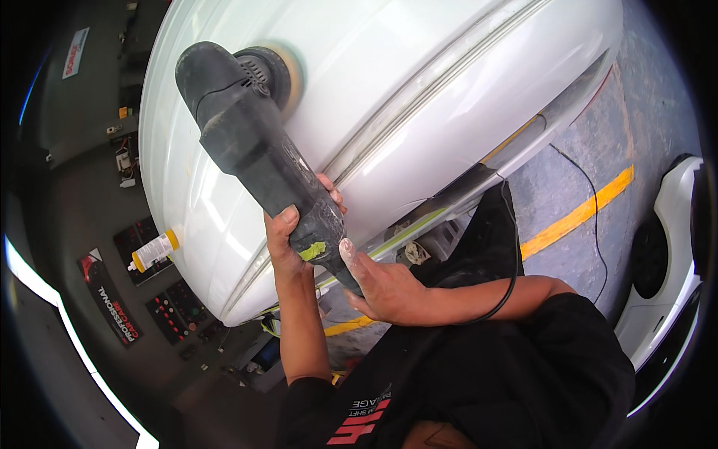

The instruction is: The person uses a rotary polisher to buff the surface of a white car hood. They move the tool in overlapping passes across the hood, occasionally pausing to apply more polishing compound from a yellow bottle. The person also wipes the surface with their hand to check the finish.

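A black electric polisher, dusty with white residue, slants across the white car panel. Its round head, with an orange-tan pad, lies against the panel's surface. My left hand wraps round the middle of the polisher's body; the thumb is on the near side and fingertips show on the far side. Around the rear end of the polisher, my right hand is closed, with whitish residue on a fingertip. A strip of yellow-green tape sticks to the tool between the hands.
A white bottle with a yellow cap is by the panel's left edge. A black cord hangs over my right forearm. Another white car stands at right, beyond a yellow floor line. Dark wall panels hold tools at left.
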Demonstrator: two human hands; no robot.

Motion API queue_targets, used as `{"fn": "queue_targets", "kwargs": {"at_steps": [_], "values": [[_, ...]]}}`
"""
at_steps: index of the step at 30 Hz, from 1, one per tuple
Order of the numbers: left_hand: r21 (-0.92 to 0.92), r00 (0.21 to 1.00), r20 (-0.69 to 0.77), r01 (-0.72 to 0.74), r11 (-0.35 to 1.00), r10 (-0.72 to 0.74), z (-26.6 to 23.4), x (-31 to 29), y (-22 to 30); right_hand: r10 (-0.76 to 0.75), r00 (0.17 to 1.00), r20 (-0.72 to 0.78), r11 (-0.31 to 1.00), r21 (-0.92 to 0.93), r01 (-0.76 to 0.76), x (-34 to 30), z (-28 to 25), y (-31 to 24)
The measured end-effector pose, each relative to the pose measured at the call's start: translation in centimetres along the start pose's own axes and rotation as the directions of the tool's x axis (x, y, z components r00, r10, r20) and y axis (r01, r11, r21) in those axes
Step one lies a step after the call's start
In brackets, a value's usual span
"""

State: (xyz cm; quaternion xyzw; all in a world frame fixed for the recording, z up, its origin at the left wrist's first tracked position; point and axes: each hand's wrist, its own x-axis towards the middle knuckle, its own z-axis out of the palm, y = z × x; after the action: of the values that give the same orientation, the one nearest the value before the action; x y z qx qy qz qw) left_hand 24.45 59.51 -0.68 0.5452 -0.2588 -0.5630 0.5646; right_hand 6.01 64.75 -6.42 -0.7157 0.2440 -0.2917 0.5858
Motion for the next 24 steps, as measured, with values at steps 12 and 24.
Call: {"fn": "queue_targets", "kwargs": {"at_steps": [12, 24], "values": [[0.045, 0.999, 0.038, 0.007, 0.999, -0.008, 1.0, 0.7, 0.2, -0.026, 1.0, 0.004, 1.0, -0.01, 0.026, 0.0, -1.0, 0.0], [0.031, 0.998, 0.062, 0.013, 0.999, -0.015, 2.6, 1.5, 0.8, -0.016, 0.995, -0.099, 1.0, 0.024, 0.018, 0.0, -1.5, -0.5]]}}
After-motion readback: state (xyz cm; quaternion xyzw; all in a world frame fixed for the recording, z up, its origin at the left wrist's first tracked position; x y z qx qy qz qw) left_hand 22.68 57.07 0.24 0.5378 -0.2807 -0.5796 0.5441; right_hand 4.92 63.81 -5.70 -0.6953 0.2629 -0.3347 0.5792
